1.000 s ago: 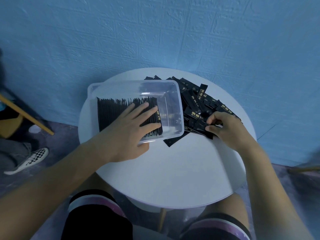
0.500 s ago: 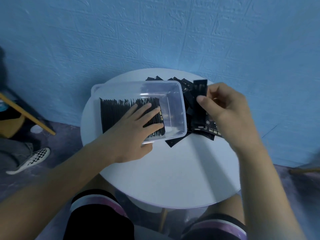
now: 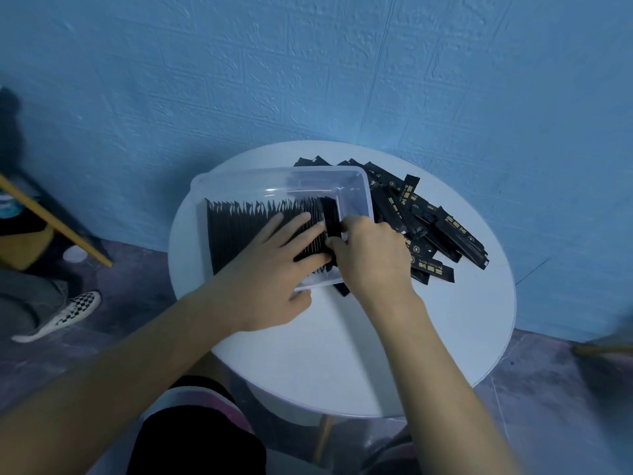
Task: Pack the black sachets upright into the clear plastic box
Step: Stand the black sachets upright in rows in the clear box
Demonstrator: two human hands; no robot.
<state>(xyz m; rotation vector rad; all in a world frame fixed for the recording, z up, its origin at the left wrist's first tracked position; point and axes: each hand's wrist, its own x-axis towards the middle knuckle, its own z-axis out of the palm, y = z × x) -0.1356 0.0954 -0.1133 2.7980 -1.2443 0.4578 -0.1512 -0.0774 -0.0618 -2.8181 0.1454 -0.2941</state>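
Behind a round white tabletop (image 3: 342,337) rose a blue textured wall (image 3: 308,63), all seen from above. On the tabletop sat a clear plastic box (image 3: 281,173) holding a row of black sachets (image 3: 239,228), packed upright from its left wall to past its middle. The left hand (image 3: 270,269) lay flat on the right part of that row, fingers straight and pressing, its grip open, just as it had been half a second before. The right hand (image 3: 370,255), which half a second earlier was raised over the loose pile (image 3: 428,228), had come across to the box. Its grip was closed on a single sachet (image 3: 330,214), pinched upright at the right end of the row, just beside the left fingertips. The loose pile lay on the tabletop just right of the box. A checkered shoe (image 3: 65,313) showed on the floor at far left.
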